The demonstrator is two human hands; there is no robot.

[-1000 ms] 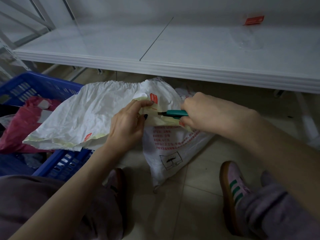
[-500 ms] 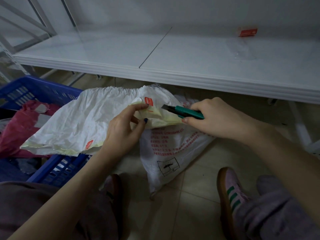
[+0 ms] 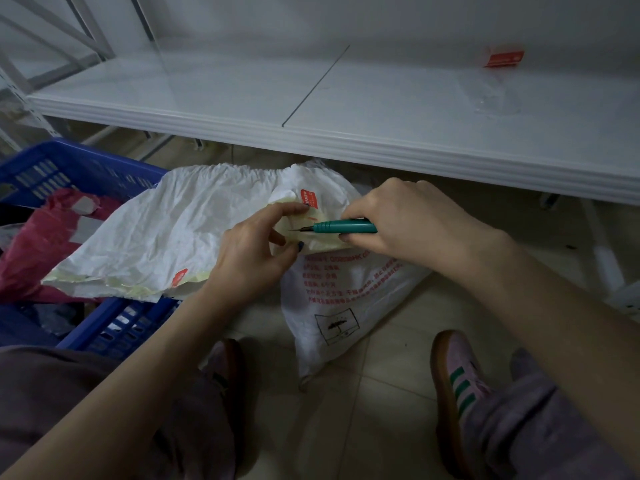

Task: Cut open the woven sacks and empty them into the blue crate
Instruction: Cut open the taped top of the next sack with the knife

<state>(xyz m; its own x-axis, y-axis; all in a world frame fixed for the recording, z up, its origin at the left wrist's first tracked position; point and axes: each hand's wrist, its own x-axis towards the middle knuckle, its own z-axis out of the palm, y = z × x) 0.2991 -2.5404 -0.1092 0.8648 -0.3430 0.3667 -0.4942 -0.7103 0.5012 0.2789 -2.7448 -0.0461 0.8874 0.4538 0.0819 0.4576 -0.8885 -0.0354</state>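
Two hands meet over a crumpled white woven sack (image 3: 166,237), which lies draped across the near right corner of the blue crate (image 3: 104,168), its right end sticking out past the crate above the floor (image 3: 363,427). The left hand (image 3: 252,251) pinches the sack's yellowish taped corner (image 3: 291,221) between thumb and curled fingers, just below a small red label (image 3: 307,197). The right hand (image 3: 412,223) is closed around a green craft knife (image 3: 346,226), held level with the blade (image 3: 300,229) pointing left. The tip lies on the taped corner, very close to the left hand's fingertips. Whether it has pierced the material I cannot tell.

Under the knife, a second white sack (image 3: 346,299) with red print and a black umbrella mark slumps on the tiled floor, touching the first sack's right end. Inside the crate, a pink-red bag (image 3: 31,251) lies partly beneath the draped sack.

A long white shelf (image 3: 381,109) runs across behind everything, with a small red and white box (image 3: 504,57) far back on its right. The person crouches, a pink shoe with green stripes (image 3: 460,375) planted on the floor to the right of the printed sack.
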